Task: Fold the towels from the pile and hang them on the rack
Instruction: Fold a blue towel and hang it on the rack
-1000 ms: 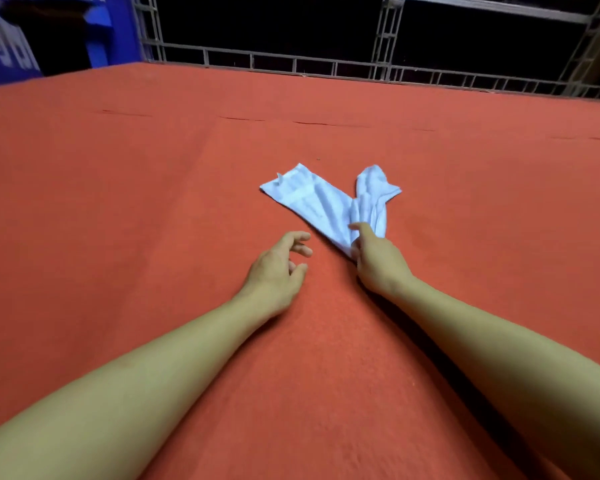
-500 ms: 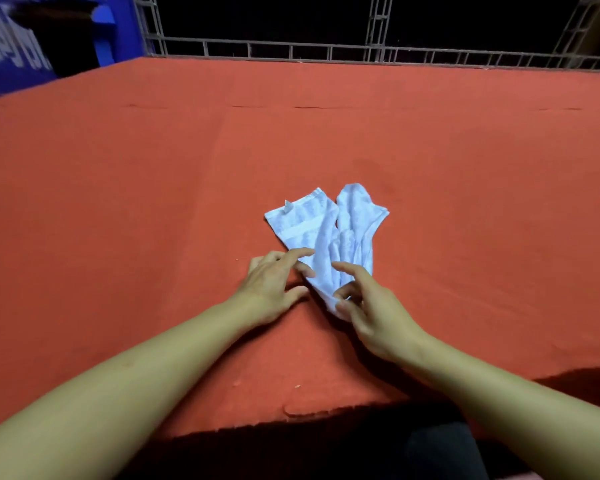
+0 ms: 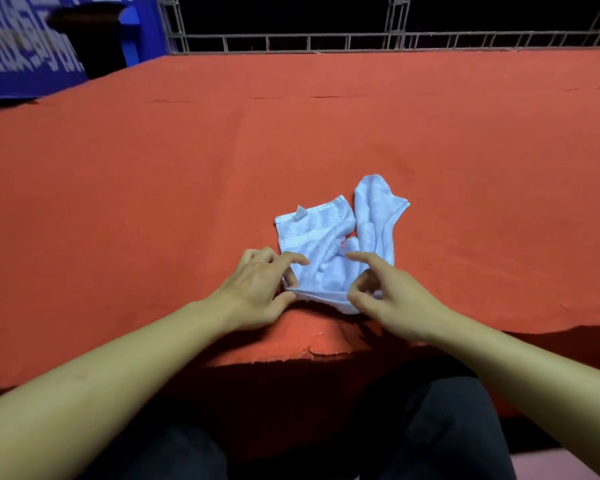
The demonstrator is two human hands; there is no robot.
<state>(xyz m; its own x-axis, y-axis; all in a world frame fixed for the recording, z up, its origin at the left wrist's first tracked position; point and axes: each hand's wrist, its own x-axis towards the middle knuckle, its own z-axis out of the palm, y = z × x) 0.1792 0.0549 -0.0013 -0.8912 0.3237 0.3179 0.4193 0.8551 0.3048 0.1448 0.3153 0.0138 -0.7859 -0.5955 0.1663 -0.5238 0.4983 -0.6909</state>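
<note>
The towel [image 3: 340,244] is sliding closer to the table's near edge [image 3: 326,355], both hands now on it. Left hand [image 3: 257,289] and right hand [image 3: 388,299] are pinching its near hem; best drawing apart evenly, flattening the crumpled cloth.

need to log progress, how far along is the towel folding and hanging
Early stage. Done: nothing looks folded or hung; no folded towel shows, and no pile or rack is identifiable in view. In hand: one crumpled light blue towel lies on the red table near its front edge, with the left hand and right hand pinching its near edge. Left: flatten and fold it, then hang it.
</note>
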